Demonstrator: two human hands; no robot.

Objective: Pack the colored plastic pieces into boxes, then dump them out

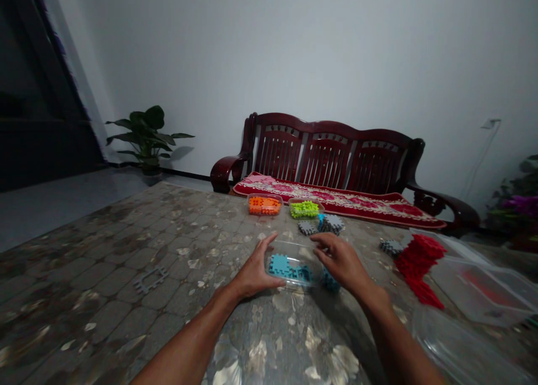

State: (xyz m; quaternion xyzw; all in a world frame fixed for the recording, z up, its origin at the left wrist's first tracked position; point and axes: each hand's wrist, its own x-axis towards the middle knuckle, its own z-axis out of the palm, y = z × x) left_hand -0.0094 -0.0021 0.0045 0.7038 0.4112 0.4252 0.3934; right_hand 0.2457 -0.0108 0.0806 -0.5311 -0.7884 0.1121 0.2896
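A clear plastic container [294, 246] with teal interlocking puzzle pieces [281, 265] inside sits on the table before me. My left hand [257, 270] grips its left end, the thumb along the front and the fingers toward the back. At the right end hovers my right hand [336, 256], its fingers bent and apart over the rim; nothing shows between them. Beneath that hand, just outside the container, are more teal pieces [330, 282], partly covered by the hand.
Farther back stand a container of orange pieces [264, 205] and one of lime-green pieces [305, 208]. Grey pieces [332, 223] lie nearby. At right are stacked red pieces [418, 259] and a clear bin [483, 295]. A grey frame-like piece [151, 279] lies at left.
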